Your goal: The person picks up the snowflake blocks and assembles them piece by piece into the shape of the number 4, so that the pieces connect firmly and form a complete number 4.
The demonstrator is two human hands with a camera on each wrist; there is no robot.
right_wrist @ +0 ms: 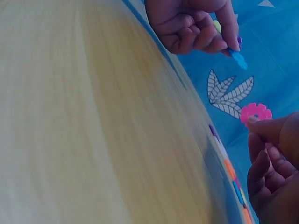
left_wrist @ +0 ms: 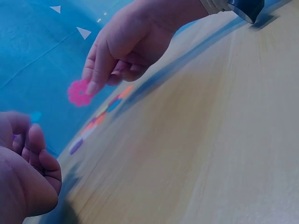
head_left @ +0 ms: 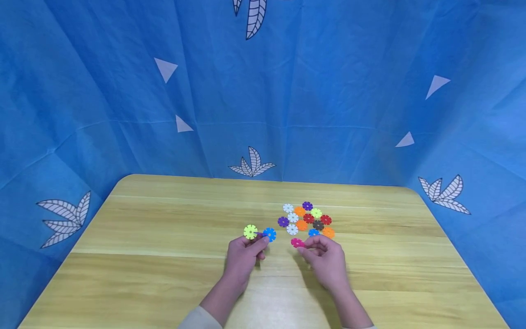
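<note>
My left hand (head_left: 243, 256) pinches a small chain of notched plastic discs above the table. At its ends are a yellow-green disc (head_left: 250, 232) and a blue disc (head_left: 269, 235), with a purple disc (head_left: 260, 234) seen edge-on between them. To the right, my right hand (head_left: 326, 260) holds a pink notched disc (head_left: 297, 242) between thumb and fingertips, also raised off the table. In the right wrist view, the pink disc (right_wrist: 256, 113) faces the camera and stands apart from the blue disc (right_wrist: 238, 59) in the left hand.
Several loose notched discs in white, orange, purple, red, brown and other colours lie grouped just beyond the right hand, among them an orange disc (head_left: 302, 225). They rest on a wood-grain table (head_left: 164, 274). A blue curtain (head_left: 246, 91) hangs behind the table's far edge.
</note>
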